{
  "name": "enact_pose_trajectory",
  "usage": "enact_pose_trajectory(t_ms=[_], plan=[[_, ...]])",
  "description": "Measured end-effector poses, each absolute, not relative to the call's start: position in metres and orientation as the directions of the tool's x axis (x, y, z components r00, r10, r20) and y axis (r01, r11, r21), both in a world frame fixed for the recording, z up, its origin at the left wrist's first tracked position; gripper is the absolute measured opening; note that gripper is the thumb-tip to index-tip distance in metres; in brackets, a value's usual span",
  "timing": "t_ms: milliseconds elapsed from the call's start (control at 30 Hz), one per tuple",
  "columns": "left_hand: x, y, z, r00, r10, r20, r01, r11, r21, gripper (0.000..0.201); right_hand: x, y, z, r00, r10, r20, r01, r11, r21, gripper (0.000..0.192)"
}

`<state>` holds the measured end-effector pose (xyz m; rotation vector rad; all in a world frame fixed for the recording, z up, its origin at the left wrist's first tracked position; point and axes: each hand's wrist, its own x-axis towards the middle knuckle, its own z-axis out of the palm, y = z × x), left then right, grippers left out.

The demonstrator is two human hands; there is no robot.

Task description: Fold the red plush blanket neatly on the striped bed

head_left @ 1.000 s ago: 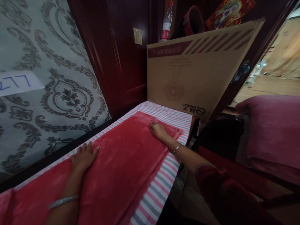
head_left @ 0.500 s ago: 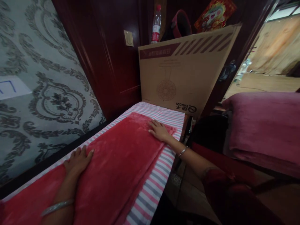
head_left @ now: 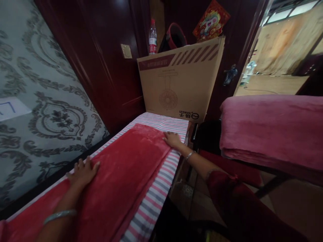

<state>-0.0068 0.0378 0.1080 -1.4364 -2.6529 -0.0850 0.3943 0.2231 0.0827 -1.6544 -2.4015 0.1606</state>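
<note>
A red plush blanket [head_left: 126, 168] lies spread along a narrow bed, over a sheet [head_left: 156, 198] striped in pink, grey and white. My left hand [head_left: 83, 172] rests flat on the blanket near its wall-side edge, fingers apart. My right hand [head_left: 173, 139] lies flat on the blanket's far right corner, close to the bed's outer edge. Each wrist carries a silver bangle. Neither hand grips anything.
A large cardboard box [head_left: 179, 84] stands at the bed's far end, with a water bottle [head_left: 152, 33] and a red-rimmed item [head_left: 175, 35] behind it. Patterned wallpaper [head_left: 47, 111] runs along the left. A second bed with a pink blanket [head_left: 272, 127] stands to the right across a narrow aisle.
My right hand slid back from the far end to the blanket's right corner. My left hand stayed on the wall-side edge. The view swung to the right.
</note>
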Motion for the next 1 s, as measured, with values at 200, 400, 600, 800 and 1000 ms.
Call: enact_pose_trajectory(t_ms=[200, 400, 600, 800, 1000], plan=[[0.097, 0.045, 0.108, -0.182, 0.983, 0.025, 0.980, 0.184, -0.082, 0.066, 0.416, 0.239, 0.086, -0.218, 0.972, 0.084, 0.943, 0.232, -0.239, 0.044], [0.154, 0.044, 0.076, -0.087, 0.994, 0.063, 0.981, 0.097, -0.169, 0.063, 0.424, 0.252, 0.082, -0.205, 0.978, 0.040, 0.935, 0.208, -0.288, 0.034], [0.151, 0.041, 0.077, -0.095, 0.994, 0.044, 0.979, 0.102, -0.176, 0.065, 0.432, 0.245, 0.071, -0.148, 0.983, 0.106, 0.918, 0.176, -0.354, 0.035], [0.139, 0.082, 0.088, -0.066, 0.996, 0.052, 0.998, 0.067, -0.023, 0.065, 0.427, 0.237, 0.062, -0.123, 0.977, 0.176, 0.903, 0.184, -0.389, 0.043], [0.128, 0.187, 0.096, -0.051, 0.997, -0.051, 0.996, 0.055, 0.075, 0.062, 0.426, 0.240, 0.055, -0.117, 0.970, 0.213, 0.904, 0.193, -0.383, 0.034]])
